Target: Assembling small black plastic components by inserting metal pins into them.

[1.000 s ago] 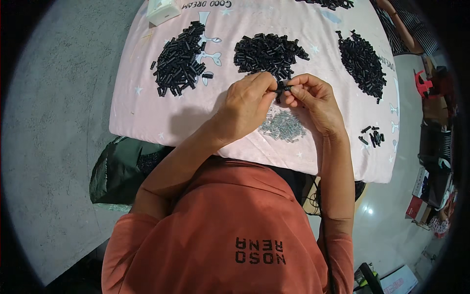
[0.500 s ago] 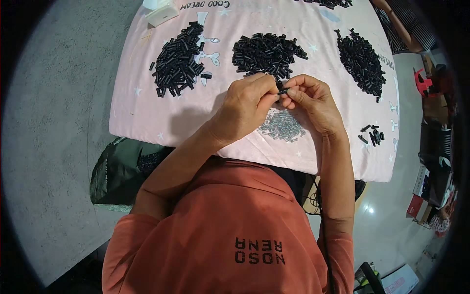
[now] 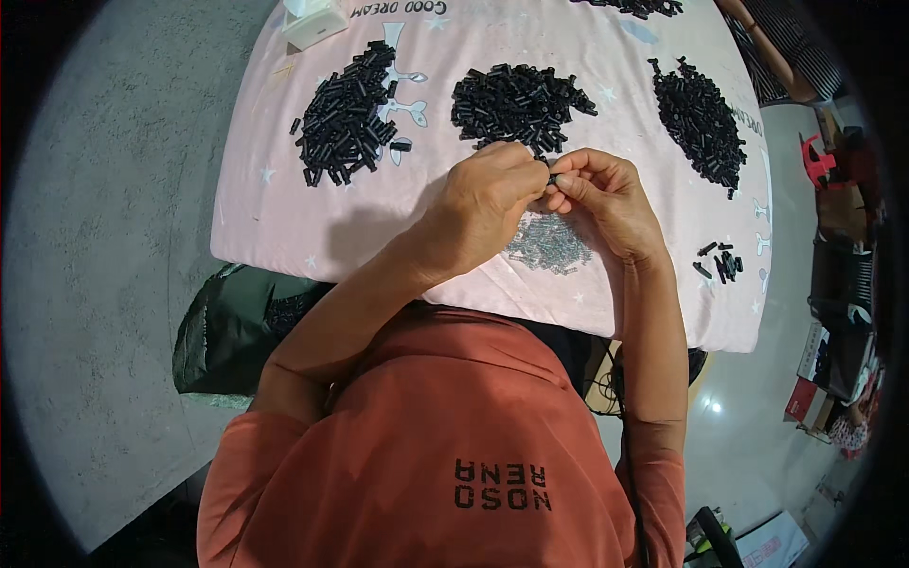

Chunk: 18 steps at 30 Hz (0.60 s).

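Observation:
Over the pink cloth (image 3: 379, 232), my left hand (image 3: 483, 204) and my right hand (image 3: 606, 194) meet with fingertips pinched together. Between them a small black cylindrical part (image 3: 554, 178) shows; the left fingers cover much of it. Just under my hands lies a heap of small shiny metal springs (image 3: 551, 244). Beyond them is a pile of short black tubular pieces (image 3: 516, 102). Another pile of black tubular pieces (image 3: 346, 118) sits at the left, and a heap of slimmer black parts (image 3: 699, 123) at the right. Several loose black parts (image 3: 727, 263) lie right of my right wrist.
A white box (image 3: 314, 24) stands at the far left corner. More black pieces (image 3: 644, 7) lie at the far edge. Another person's arm (image 3: 781, 62) rests at the far right. A dark green bag (image 3: 237, 331) is below the table's left edge. Boxes (image 3: 808, 398) stand right.
My left fingers have closed further over the black part, so less of it shows. Both hands stay in nearly the same place.

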{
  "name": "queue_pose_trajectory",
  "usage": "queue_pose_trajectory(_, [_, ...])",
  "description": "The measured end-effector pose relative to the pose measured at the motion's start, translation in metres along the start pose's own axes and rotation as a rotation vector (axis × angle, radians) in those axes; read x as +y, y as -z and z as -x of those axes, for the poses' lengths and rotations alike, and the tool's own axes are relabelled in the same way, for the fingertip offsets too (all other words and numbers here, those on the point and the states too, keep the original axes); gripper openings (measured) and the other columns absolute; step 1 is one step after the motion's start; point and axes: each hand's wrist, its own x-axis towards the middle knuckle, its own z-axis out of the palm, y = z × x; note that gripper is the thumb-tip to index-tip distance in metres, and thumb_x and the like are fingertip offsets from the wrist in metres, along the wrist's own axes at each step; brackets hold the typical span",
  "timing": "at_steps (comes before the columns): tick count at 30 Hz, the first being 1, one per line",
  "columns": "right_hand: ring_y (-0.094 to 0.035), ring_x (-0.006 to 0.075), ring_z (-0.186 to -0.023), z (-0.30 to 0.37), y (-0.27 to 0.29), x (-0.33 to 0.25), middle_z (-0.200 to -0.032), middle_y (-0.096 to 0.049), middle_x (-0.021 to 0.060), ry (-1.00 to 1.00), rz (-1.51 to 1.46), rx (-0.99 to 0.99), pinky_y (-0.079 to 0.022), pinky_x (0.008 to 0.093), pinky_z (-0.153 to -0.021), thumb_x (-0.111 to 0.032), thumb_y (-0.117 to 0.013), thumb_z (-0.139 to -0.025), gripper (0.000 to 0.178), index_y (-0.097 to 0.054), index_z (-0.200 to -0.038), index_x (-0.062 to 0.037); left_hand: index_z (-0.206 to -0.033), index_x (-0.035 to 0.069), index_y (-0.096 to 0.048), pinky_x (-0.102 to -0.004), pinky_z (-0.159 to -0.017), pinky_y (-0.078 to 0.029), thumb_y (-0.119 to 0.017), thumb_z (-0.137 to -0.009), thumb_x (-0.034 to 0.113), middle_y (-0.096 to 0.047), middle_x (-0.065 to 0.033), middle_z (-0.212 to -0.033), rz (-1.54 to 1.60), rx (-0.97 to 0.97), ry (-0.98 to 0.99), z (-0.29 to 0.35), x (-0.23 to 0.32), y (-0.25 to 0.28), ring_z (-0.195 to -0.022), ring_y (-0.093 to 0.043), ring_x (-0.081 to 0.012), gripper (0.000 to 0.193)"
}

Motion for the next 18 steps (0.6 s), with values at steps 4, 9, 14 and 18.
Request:
queue_pose_trajectory(4, [-0.067, 0.0118, -0.072, 0.0008, 0.0013, -0.0008, -0.086, -0.071, 0.0087, -0.011, -0.004, -0.013, -0.055, 0.0227, -0.068, -0.002, -0.066, -0.094, 0.012, -0.069, -0.104, 0.0046, -0.086, -0.001, -0.058, -0.0385, -0.068, -0.048, -0.067, -0.076, -0.012, -0.057, -0.0140, -0.084, 0.003, 0.007, -0.019, 0.0001, 0.0012, -0.0010, -0.079, -0.059, -0.0320, 0.017])
queue_pose_trajectory(9, [-0.067, 0.0116, -0.072, 0.0011, -0.0008, 0.0000, -0.085, -0.071, 0.0091, 0.002, 0.038, -0.009, -0.055, 0.0226, -0.069, -0.004, -0.067, -0.094, 0.013, -0.069, -0.104, 0.0044, -0.086, -0.001, -0.058, -0.0379, -0.067, -0.047, -0.066, -0.078, -0.011, -0.057, -0.0138, -0.083, -0.003, -0.032, -0.057, -0.0027, 0.0014, 0.0027, -0.079, -0.059, -0.0317, 0.015])
queue_pose_trajectory(14, [-0.067, 0.0114, -0.072, 0.0005, -0.0003, -0.0012, -0.085, -0.071, 0.0085, 0.011, 0.014, -0.025, -0.055, 0.0225, -0.069, -0.005, -0.067, -0.094, 0.014, -0.069, -0.105, 0.0037, -0.087, -0.001, -0.058, -0.0365, -0.064, -0.048, -0.068, -0.079, -0.009, -0.058, -0.0128, -0.081, 0.062, -0.002, -0.009, -0.0037, -0.0029, 0.0025, -0.073, -0.060, -0.0294, 0.015])
queue_pose_trajectory(18, [-0.066, 0.0109, -0.073, 0.0013, -0.0010, -0.0010, -0.085, -0.070, 0.0077, 0.001, 0.000, -0.024, -0.055, 0.0222, -0.069, -0.006, -0.067, -0.095, 0.014, -0.069, -0.105, 0.0035, -0.090, 0.000, -0.058, -0.0348, -0.063, -0.049, -0.071, -0.079, -0.006, -0.060, -0.0114, -0.081, 0.079, 0.013, -0.004, -0.0032, -0.0022, 0.0014, -0.071, -0.062, -0.0268, 0.017])
